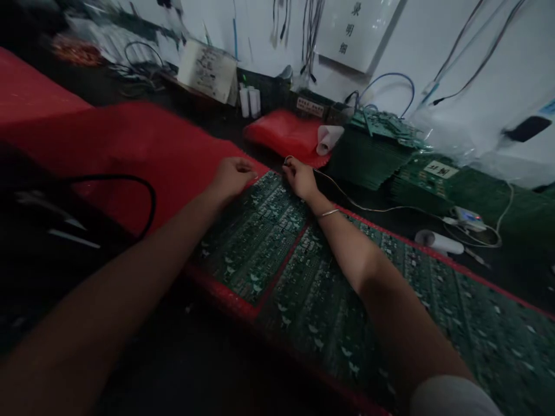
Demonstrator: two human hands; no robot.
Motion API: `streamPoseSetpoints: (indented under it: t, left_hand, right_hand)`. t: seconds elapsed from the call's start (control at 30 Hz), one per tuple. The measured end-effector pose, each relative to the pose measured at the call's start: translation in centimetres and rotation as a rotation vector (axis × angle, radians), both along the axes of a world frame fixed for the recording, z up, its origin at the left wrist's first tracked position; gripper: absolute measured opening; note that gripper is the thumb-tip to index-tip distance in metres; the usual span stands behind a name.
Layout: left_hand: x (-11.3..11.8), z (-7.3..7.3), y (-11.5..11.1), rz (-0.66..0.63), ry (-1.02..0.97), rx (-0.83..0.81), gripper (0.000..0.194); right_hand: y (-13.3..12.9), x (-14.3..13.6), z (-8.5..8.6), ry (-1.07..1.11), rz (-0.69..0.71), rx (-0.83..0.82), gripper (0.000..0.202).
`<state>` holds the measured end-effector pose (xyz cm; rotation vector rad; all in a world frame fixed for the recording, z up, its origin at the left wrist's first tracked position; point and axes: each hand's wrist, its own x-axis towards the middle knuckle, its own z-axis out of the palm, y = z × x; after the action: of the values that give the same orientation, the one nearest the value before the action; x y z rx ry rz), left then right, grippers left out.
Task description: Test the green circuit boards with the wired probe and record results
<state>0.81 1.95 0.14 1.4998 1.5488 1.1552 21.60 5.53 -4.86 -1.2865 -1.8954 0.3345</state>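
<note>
We are holding our left hand [232,176] by the far left corner of a green circuit board [264,231], thumb and fingers bending inward with the tips nearly meeting. Our right hand [301,180] is hovering at the same board's far edge, thumb and forefinger coming close together. The view is dim and blurred there, so we are not able to tell whether either hand is gripping anything. A thin bracelet [328,213] is circling our right wrist.

The board is lying flat, crowded with small pale parts, and a narrow red strip [281,271] is separating it from more boards [299,283] on the right. Red sheeting [221,294] is showing along the near edge of the tabletop [520,268], and a wide red sheet [143,150] is covering its left side.

Toward the far edge, a red bag [281,130] is lying beside a tall stack of green boards [359,159]. A pale cable [359,205] is running to a small box [468,218]. Cords [309,34] and a paper sign [358,29] are hanging on the wall [477,58].
</note>
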Motion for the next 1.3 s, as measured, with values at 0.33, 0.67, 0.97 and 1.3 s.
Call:
streamPoseSetpoints:
  t: [0.33, 0.67, 0.97, 1.3]
  left_hand:
    - [1.5, -1.5, 1.9, -0.032, 0.029, -0.051, 0.02]
    - [2.4, -2.6, 1.8, -0.037, 0.024, 0.012, 0.021]
    - [2.5, -3.3, 1.2, 0.016, 0.112, 0.092, 0.017]
    - [2.6, -3.2, 1.3, -0.033, 0.138, 0.077, 0.021]
  right_hand:
    - [0.1, -0.3, -0.4, -0.005, -0.061, -0.034, 0.009]
    - [0.0, -0.3, -0.3, -0.018, -0.056, -0.036, 0.011]
    - [-0.3, -0.4, 0.1, -0.032, -0.061, -0.062, 0.012]
    - [-0.6, -0.6, 0.3, -0.051, -0.07, -0.08, 0.013]
